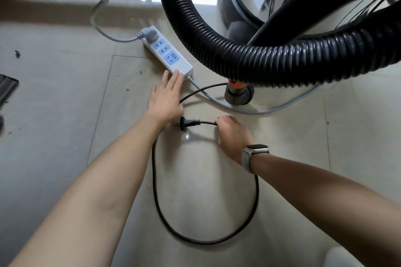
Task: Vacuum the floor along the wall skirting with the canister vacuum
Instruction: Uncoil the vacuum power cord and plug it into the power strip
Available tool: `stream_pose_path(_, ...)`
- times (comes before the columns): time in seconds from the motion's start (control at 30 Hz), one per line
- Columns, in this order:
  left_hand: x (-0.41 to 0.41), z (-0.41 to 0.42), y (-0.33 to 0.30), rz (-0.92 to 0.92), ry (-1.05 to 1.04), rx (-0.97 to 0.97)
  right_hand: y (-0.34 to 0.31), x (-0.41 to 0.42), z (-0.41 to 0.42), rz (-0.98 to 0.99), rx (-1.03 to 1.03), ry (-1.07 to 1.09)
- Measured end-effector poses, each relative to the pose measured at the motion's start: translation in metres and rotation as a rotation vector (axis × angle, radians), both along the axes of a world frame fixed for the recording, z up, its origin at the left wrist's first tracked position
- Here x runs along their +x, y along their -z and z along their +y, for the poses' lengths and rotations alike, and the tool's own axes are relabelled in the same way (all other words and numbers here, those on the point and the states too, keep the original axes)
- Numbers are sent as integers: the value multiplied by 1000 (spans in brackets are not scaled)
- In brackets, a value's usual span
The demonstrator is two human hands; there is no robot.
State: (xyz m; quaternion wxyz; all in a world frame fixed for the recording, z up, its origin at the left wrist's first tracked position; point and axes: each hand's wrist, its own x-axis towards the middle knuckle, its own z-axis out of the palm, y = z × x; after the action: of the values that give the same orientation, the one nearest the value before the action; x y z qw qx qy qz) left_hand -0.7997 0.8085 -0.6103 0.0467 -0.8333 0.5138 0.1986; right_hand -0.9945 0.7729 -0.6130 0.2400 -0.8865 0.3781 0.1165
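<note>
The right hand (pixel 233 135) curls its grip round the black power cord (pixel 208 123) just behind the plug (pixel 188 123), so the plug sticks out beyond the grip toward the left hand (pixel 166 98). The plug's long axis runs level across the view, its prongs pointing away from the right grip and toward the left wrist. The left hand lies flat and spread on the floor (pixel 65 93), fingers straight, with 2 fingertips touching the near end of the white power strip (pixel 168 53); it pinches nothing.

The coming move turns on 1 relation: the strip lies up and to the left of the right grip, beyond the plug's tip, and its long axis runs diagonally away from it. So the plug must probably be turned prongs-down and carried past the left hand to a free socket. The left hand is the nearer to the strip and seems placed to steady it; the right is the nearer to the plug.

Counted: 1 strip, showing 3 blue sockets free and 1 further socket at its far end taken by a grey plug (pixel 149 34); 1 black plug; 1 black cord, looping on the floor below both forearms. The canister vacuum (pixel 243 2) stands beyond the right grip, and its 1 ribbed black hose (pixel 238 58) arches between it and the strip.
</note>
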Motion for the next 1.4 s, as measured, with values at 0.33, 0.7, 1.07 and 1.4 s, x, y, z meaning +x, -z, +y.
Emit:
stream_pose_path(0.33, -10, 58, -4, 42, 138, -60, -14, -22, 3, -61, 81, -77)
stream_pose_path(0.7, 23, 6, 1, -165, 135, 0, -26, -19, 3, -135, 155, 87)
stream_pose_path(1.07, -11, 91, 9, -102, 6, -182, -42, -3, 11, -210, 120, 85)
stream_pose_path(1.4, -62, 132, -5, -23, -124, -119, -38, 22, 32, -193, 148, 3)
